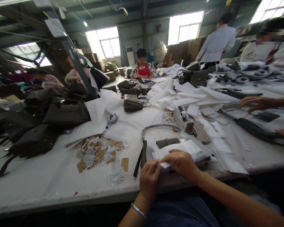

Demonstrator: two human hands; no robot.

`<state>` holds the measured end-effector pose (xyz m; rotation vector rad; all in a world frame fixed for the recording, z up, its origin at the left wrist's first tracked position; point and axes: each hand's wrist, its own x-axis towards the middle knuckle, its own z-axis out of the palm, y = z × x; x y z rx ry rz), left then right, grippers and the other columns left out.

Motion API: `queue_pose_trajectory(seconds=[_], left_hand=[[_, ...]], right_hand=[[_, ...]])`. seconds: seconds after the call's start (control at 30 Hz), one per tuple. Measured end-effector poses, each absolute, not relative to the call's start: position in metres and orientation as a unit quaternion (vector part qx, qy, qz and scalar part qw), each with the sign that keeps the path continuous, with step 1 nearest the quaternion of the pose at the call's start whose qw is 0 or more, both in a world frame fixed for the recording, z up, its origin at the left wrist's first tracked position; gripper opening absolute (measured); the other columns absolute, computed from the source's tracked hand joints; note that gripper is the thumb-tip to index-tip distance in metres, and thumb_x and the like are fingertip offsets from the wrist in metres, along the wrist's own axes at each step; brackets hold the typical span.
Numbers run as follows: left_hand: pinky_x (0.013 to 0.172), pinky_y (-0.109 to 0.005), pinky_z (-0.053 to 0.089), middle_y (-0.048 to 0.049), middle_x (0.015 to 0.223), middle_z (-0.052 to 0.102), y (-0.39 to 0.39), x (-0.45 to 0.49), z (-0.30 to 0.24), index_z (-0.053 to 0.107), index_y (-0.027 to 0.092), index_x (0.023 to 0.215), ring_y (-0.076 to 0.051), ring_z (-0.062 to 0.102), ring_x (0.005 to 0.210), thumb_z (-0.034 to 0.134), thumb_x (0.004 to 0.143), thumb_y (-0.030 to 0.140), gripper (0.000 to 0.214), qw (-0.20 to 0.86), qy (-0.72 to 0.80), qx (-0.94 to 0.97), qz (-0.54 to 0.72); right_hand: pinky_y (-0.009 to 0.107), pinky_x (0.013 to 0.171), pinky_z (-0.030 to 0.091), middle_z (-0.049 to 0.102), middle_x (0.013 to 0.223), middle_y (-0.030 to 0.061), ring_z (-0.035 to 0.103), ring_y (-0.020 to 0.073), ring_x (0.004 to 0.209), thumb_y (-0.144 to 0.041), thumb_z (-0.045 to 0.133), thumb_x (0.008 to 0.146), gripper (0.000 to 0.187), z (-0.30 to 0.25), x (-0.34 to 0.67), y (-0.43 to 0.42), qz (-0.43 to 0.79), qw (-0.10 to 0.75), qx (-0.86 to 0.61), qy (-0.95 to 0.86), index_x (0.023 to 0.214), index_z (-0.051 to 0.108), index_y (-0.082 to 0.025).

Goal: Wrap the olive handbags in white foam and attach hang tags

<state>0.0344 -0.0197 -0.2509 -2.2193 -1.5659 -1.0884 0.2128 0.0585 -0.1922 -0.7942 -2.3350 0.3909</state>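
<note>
Near the front edge of the table lies a dark olive handbag (168,142), partly covered by white wrapping sheet (184,148). Its wrapped handle (159,126) arches away from me and a dark strap (138,161) hangs at its left. My left hand (150,176), with a bangle on the wrist, has its fingers closed on the sheet's near left corner. Beside it my right hand (183,165) pinches the same sheet, fingers bent over its edge. The fingertips of both hands almost meet. What lies under the sheet is hidden.
A tape dispenser (183,119) stands just behind the bag. Tags with strings (98,153) are heaped to the left. Dark handbags (66,114) pile up farther left, white foam strips (194,96) behind. A co-worker's hands (262,102) handle another bag at right.
</note>
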Motion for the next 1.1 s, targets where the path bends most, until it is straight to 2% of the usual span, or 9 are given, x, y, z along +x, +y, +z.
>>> queue_pose_trajectory(seconds=[0.17,0.27,0.37,0.47,0.57,0.67,0.77,0.93,1.1], left_hand=[[0.093,-0.034,0.055,-0.0076,0.107,0.070,-0.019,0.032,-0.253,0.061,0.018,0.128,-0.020,0.065,0.100,0.044,0.100,0.017,0.033,0.087,-0.534,-0.741,-0.398],[0.091,-0.034,0.056,-0.0081,0.106,0.071,-0.020,0.030,-0.253,0.061,0.016,0.126,-0.021,0.066,0.099,0.039,0.103,0.028,0.034,0.069,-0.542,-0.728,-0.415],[0.089,-0.034,0.056,-0.0081,0.103,0.072,-0.020,0.030,-0.252,0.062,0.016,0.121,-0.021,0.067,0.097,0.037,0.103,0.037,0.037,0.069,-0.549,-0.716,-0.427],[0.089,-0.031,0.056,-0.0068,0.104,0.072,-0.019,0.031,-0.251,0.062,0.019,0.125,-0.019,0.067,0.096,0.042,0.102,0.026,0.031,0.083,-0.543,-0.724,-0.416],[0.090,-0.030,0.055,-0.0065,0.107,0.071,-0.019,0.032,-0.251,0.064,0.022,0.124,-0.018,0.067,0.098,0.049,0.098,0.014,0.031,0.104,-0.537,-0.735,-0.402],[0.091,-0.031,0.056,-0.0080,0.116,0.071,-0.019,0.031,-0.252,0.067,0.022,0.120,-0.019,0.067,0.103,0.053,0.096,0.012,0.030,0.122,-0.532,-0.738,-0.397],[0.095,-0.033,0.056,-0.0074,0.128,0.068,-0.019,0.030,-0.251,0.065,0.020,0.123,-0.021,0.065,0.111,0.052,0.097,0.012,0.031,0.119,-0.517,-0.755,-0.386],[0.092,-0.032,0.058,-0.0031,0.128,0.069,-0.018,0.031,-0.250,0.063,0.018,0.127,-0.021,0.065,0.109,0.043,0.100,0.013,0.034,0.100,-0.528,-0.766,-0.352],[0.090,-0.030,0.059,-0.0014,0.126,0.070,-0.017,0.030,-0.250,0.062,0.017,0.126,-0.019,0.065,0.109,0.038,0.099,0.010,0.037,0.113,-0.522,-0.765,-0.361]], right_hand=[[0.032,0.084,0.051,0.077,0.084,0.0012,0.070,0.0206,0.091,-0.022,0.074,0.083,0.007,-0.188,0.202,0.083,0.159,0.258,-0.326,-0.895,0.078,0.077,-0.025],[0.033,0.084,0.049,0.074,0.084,0.0018,0.066,0.0219,0.094,-0.024,0.081,0.076,0.005,-0.183,0.197,0.095,0.172,0.212,-0.328,-0.904,0.075,0.076,-0.024],[0.032,0.083,0.048,0.072,0.092,0.0028,0.062,0.0221,0.095,-0.028,0.086,0.070,0.014,-0.178,0.193,0.107,0.198,0.159,-0.317,-0.914,0.071,0.074,-0.022],[0.030,0.081,0.046,0.069,0.097,0.0024,0.060,0.0217,0.095,-0.029,0.086,0.070,0.017,-0.176,0.187,0.118,0.221,0.109,-0.330,-0.911,0.073,0.071,-0.021],[0.028,0.073,0.043,0.066,0.093,0.0016,0.060,0.0211,0.089,-0.031,0.084,0.071,0.020,-0.180,0.181,0.129,0.230,0.078,-0.360,-0.901,0.080,0.068,-0.022],[0.026,0.066,0.039,0.065,0.089,0.0004,0.060,0.0193,0.081,-0.032,0.084,0.069,0.024,-0.185,0.175,0.138,0.239,0.075,-0.361,-0.898,0.082,0.067,-0.022],[0.026,0.064,0.038,0.065,0.087,-0.0001,0.059,0.0184,0.078,-0.030,0.082,0.071,0.023,-0.190,0.170,0.139,0.245,0.094,-0.367,-0.893,0.086,0.066,-0.022],[0.026,0.073,0.047,0.068,0.095,0.0016,0.063,0.0157,0.078,-0.019,0.068,0.084,0.011,-0.185,0.186,0.138,0.242,0.163,-0.389,-0.874,0.094,0.066,-0.021],[0.034,0.095,0.050,0.068,0.120,0.0074,0.066,0.0217,0.101,-0.031,0.064,0.088,0.024,-0.154,0.258,0.183,0.271,0.377,-0.550,-0.694,0.110,0.067,-0.022]])
